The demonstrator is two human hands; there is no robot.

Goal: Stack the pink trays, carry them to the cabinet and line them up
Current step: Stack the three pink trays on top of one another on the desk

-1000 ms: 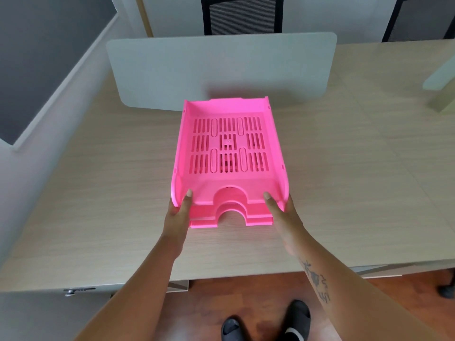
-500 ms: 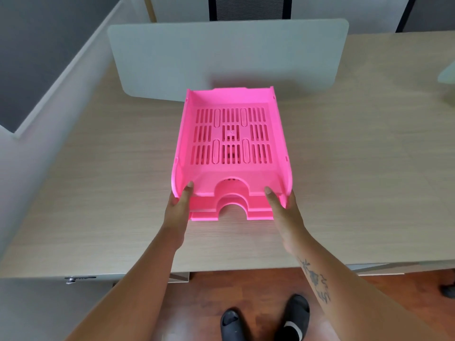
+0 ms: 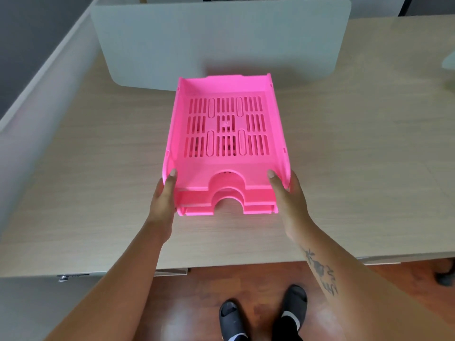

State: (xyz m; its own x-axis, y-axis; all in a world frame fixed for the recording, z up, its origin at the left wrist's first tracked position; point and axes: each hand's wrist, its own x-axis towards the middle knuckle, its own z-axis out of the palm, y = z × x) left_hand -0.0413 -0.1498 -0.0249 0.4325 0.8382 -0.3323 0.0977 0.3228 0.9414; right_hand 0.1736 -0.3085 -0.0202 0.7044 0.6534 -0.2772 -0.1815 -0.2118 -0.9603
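Two pink plastic letter trays [image 3: 226, 134], with slotted bottoms and a half-round cut in the front edge, already sit one inside the other near the front of the pale wood-grain worktop [image 3: 344, 156]. I judge that the stacking part is done, if there are no more trays; only these two show. The carrying to the cabinet and the lining up are still to do, and no cabinet is in view.

The left hand [image 3: 162, 200] is closed around the front left corner of the stack, with the thumb on the upper rim and the other fingers hidden at the side. The right hand [image 3: 286, 195] grips the front right corner in the same way. Whether the stack rests on the worktop or is a little lifted, I cannot tell.

Behind the trays stands a grey-white divider panel [image 3: 221, 38] with rounded corners. To the left is a grey partition wall [image 3: 37, 45]. Under the worktop edge the floor [image 3: 197, 303] is red-brown wood, and the person's feet in black slippers [image 3: 263, 313] stand there.
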